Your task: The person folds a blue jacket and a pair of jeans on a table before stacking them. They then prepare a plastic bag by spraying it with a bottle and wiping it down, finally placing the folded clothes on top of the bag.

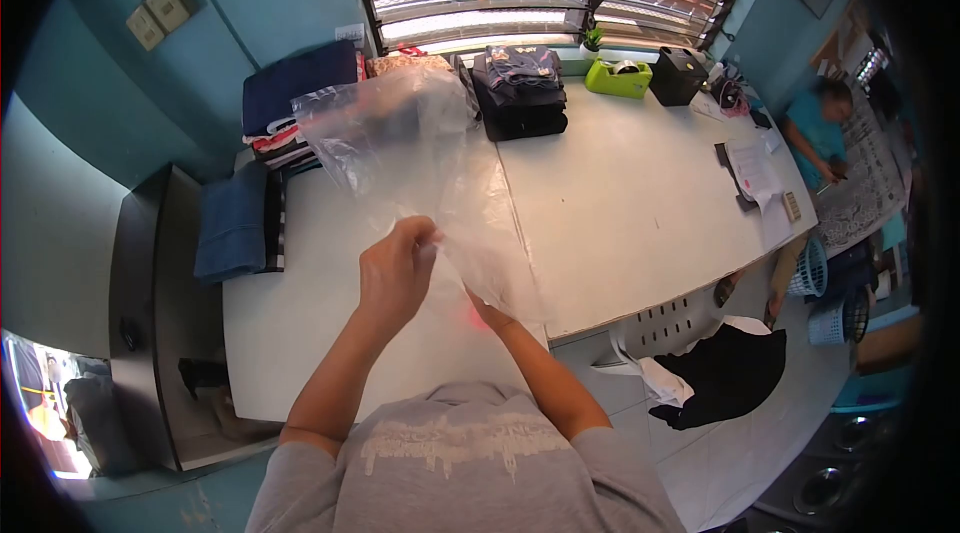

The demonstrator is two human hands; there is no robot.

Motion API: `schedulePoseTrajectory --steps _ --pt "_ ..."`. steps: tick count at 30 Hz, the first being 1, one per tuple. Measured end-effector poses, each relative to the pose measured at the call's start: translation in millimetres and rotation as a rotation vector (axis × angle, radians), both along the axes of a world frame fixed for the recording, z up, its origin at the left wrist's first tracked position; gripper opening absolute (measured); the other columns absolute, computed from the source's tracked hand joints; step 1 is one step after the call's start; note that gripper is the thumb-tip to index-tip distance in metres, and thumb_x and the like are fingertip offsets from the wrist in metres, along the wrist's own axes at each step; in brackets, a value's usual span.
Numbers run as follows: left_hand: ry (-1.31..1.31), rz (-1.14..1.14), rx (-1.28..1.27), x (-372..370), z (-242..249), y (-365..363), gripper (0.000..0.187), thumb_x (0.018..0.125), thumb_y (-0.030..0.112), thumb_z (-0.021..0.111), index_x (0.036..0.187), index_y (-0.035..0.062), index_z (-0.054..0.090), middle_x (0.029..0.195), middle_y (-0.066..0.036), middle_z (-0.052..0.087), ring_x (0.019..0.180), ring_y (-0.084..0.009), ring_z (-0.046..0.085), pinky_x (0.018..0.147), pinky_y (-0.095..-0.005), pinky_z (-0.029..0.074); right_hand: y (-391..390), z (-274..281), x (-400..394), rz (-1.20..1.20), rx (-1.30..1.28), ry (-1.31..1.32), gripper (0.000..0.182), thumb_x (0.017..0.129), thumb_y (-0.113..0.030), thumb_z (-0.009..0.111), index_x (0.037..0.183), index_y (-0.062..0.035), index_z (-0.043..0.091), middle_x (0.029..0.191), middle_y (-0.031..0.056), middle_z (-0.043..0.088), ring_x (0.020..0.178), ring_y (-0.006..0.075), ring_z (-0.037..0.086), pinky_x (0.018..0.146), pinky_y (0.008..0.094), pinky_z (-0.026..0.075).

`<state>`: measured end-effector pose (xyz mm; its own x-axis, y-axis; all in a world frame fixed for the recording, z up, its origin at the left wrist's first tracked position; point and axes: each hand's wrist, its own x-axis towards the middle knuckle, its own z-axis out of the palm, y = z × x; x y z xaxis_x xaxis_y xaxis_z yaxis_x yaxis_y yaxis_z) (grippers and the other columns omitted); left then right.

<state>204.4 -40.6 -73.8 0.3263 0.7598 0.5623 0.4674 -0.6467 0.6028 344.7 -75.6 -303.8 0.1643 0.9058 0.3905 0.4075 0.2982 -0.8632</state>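
Note:
A large clear plastic bag (355, 148) spreads in the air over the white table (620, 223), its far end crumpled near the folded clothes. My left hand (398, 263) is closed, thumb and fingers pinching the bag's near edge. Lower and to the right, my right hand (484, 311) is at the hanging near part of the bag; the film covers its fingers, so I cannot tell how they are bent.
Folded clothes (300, 93) and folded jeans (232, 223) lie at the left. A dark clothes stack (520, 98), green tape dispenser (617, 79) and black box (678, 78) stand by the window. Black garments (725, 373) drape a white chair (665, 323). Another person (820, 128) is at right.

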Motion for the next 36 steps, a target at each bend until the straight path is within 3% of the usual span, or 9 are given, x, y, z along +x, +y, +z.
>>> schedulePoseTrajectory --steps 6,8,10,18,22,28,31,34,36 --pt "0.591 -0.584 -0.144 2 -16 -59 0.006 0.075 0.014 0.057 0.08 0.0141 0.058 0.08 -0.004 0.059 0.076 -0.0212 0.058 0.06 -0.0332 0.047 -4 5 -4 0.141 -0.119 0.18 0.043 0.08 -0.016 0.054 0.121 -0.0044 0.046 0.121 0.0126 0.048 0.113 0.0284 0.044 0.097 0.0375 0.033" --pt "0.321 -0.722 0.081 -7 -43 -81 0.011 0.071 0.013 0.062 0.08 0.0115 0.056 0.074 -0.003 0.057 0.065 -0.0208 0.058 0.051 -0.0299 0.046 -5 7 -9 0.196 -0.149 0.251 0.043 0.08 -0.016 0.054 0.121 -0.0047 0.046 0.122 0.0125 0.048 0.114 0.0282 0.044 0.098 0.0377 0.033" --pt "0.313 -0.807 -0.13 -19 -53 -95 0.012 0.071 0.012 0.063 0.08 0.009 0.056 0.071 -0.003 0.056 0.061 -0.0201 0.057 0.048 -0.0292 0.045 -5 8 -11 0.243 -0.17 0.307 0.044 0.08 -0.017 0.053 0.121 -0.005 0.045 0.122 0.0123 0.047 0.114 0.028 0.043 0.098 0.0379 0.032" --pt "0.401 -0.701 -0.162 -66 -57 -105 0.011 0.074 0.013 0.064 0.08 0.0084 0.056 0.072 -0.004 0.058 0.062 -0.0211 0.058 0.051 -0.0309 0.047 0 4 -13 0.257 -0.143 0.316 0.045 0.08 -0.019 0.052 0.123 -0.006 0.045 0.123 0.0118 0.047 0.116 0.0273 0.042 0.101 0.0386 0.03" --pt "0.426 -0.659 -0.232 -70 -65 -111 0.011 0.075 0.015 0.064 0.08 0.0089 0.056 0.073 -0.004 0.059 0.065 -0.0215 0.06 0.052 -0.0312 0.048 -4 27 -15 0.08 0.035 -0.245 0.039 0.083 -0.01 0.048 0.121 -0.0035 0.046 0.113 0.0149 0.051 0.11 0.0273 0.045 0.098 0.0361 0.031" --pt "0.324 -0.778 -0.307 -62 -61 -109 0.011 0.076 0.013 0.061 0.086 0.0086 0.057 0.075 -0.005 0.059 0.067 -0.0212 0.059 0.053 -0.0309 0.048 -2 50 -21 0.114 0.177 0.02 0.044 0.08 -0.013 0.054 0.121 -0.0033 0.044 0.11 0.0146 0.05 0.104 0.0286 0.047 0.09 0.0354 0.038" --pt "0.389 -0.849 -0.313 -60 -51 -106 0.014 0.075 0.011 0.059 0.089 0.0083 0.057 0.075 -0.004 0.058 0.067 -0.0213 0.059 0.053 -0.0309 0.048 -8 72 -16 0.192 0.098 0.229 0.036 0.083 -0.015 0.051 0.117 -0.0018 0.046 0.103 0.0163 0.05 0.096 0.0298 0.049 0.082 0.035 0.041" --pt "0.433 -0.846 -0.292 -61 -56 -107 0.017 0.073 0.01 0.06 0.089 0.0086 0.056 0.073 -0.004 0.056 0.065 -0.0215 0.058 0.053 -0.0312 0.047 2 92 -22 0.056 -0.345 0.04 0.028 0.087 -0.019 0.048 0.107 -0.0007 0.048 0.095 0.0149 0.049 0.086 0.0276 0.05 0.075 0.0354 0.042" --pt "0.366 -0.814 -0.317 -63 -61 -109 0.016 0.073 0.011 0.06 0.088 0.0089 0.057 0.074 -0.004 0.057 0.065 -0.0217 0.058 0.053 -0.0311 0.047 7 80 -21 0.015 -0.242 0.202 0.029 0.087 -0.023 0.049 0.106 -0.0014 0.049 0.094 0.0119 0.048 0.087 0.0242 0.048 0.077 0.0335 0.04"
